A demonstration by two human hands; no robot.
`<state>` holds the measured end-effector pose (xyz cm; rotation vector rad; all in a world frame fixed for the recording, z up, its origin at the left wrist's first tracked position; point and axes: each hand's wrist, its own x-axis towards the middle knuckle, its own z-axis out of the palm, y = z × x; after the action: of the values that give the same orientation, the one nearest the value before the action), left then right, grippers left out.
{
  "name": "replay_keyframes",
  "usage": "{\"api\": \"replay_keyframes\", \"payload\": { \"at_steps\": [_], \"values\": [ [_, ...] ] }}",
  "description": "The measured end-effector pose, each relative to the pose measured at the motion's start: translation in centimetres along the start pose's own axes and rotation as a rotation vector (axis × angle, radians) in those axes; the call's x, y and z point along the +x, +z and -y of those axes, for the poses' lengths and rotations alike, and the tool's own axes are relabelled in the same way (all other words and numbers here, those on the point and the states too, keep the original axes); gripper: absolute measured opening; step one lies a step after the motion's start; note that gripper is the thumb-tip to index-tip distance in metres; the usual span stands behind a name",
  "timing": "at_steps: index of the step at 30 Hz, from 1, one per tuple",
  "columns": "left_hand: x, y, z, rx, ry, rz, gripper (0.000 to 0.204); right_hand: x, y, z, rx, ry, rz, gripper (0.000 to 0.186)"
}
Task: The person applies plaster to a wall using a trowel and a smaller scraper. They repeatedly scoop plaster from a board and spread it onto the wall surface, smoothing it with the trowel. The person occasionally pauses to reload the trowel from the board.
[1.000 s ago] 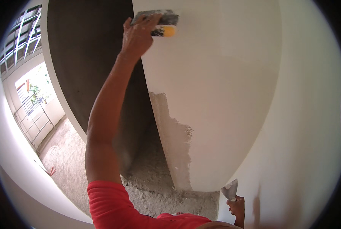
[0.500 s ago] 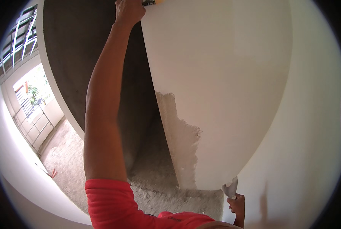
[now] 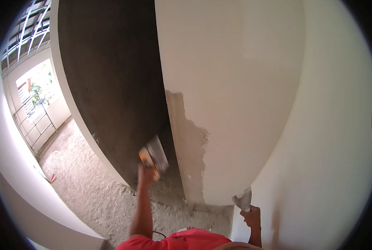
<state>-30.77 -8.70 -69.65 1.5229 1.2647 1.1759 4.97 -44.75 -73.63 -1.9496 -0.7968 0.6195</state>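
My left hand (image 3: 147,175) grips a wide steel trowel (image 3: 156,152) with an orange and black handle, blurred by motion, low in front of the dark grey recess. My right hand (image 3: 250,215) holds a putty knife (image 3: 243,196) upright near the lower right corner of the white wall panel (image 3: 231,104), with some pale paste on its blade. A rough-edged band of greyer surface (image 3: 188,158) runs down the panel's lower left edge beside the recess (image 3: 106,71).
A white curved-looking wall (image 3: 327,146) stands close on the right. A rough concrete floor (image 3: 83,175) runs below and leftward to a window opening (image 3: 38,83) with metal railing (image 3: 33,125) in front. Metal ceiling framing (image 3: 25,29) shows at the upper left.
My left hand and trowel have dropped from the top of the white panel to low over the dark recess. My right hand with the putty knife has shifted slightly left and up.
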Motion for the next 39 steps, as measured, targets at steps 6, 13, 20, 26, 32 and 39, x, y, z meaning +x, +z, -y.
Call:
{"api": "replay_keyframes", "payload": {
  "at_steps": [6,13,20,26,32,39],
  "values": [
    [-25.1,-4.1,32.1,0.895,-0.596,0.212,0.044,0.1,-0.4,-2.7,-0.04,-0.076,0.042,0.028],
    [-46.0,-17.6,32.6,0.833,-1.314,0.27,0.035,-0.2,-0.4,-5.5,-0.11,-0.302,0.028,0.026],
    [-46.6,-21.2,34.9,0.662,-1.182,0.126,0.026,-4.6,0.1,-4.2,-0.159,-0.285,0.025,0.029],
    [-35.6,-15.4,31.0,0.808,-1.07,0.324,0.036,-10.4,1.9,-6.3,-0.16,-0.226,0.045,0.032],
    [-35.4,-16.2,30.1,0.779,-0.853,0.401,0.04,-18.2,6.1,-7.8,-0.225,-0.186,-0.029,0.031],
    [-44.5,-26.6,36.6,0.865,-1.254,0.418,0.037,-26.0,10.1,-6.1,-0.247,-0.134,-0.051,0.029]
  ]
}}
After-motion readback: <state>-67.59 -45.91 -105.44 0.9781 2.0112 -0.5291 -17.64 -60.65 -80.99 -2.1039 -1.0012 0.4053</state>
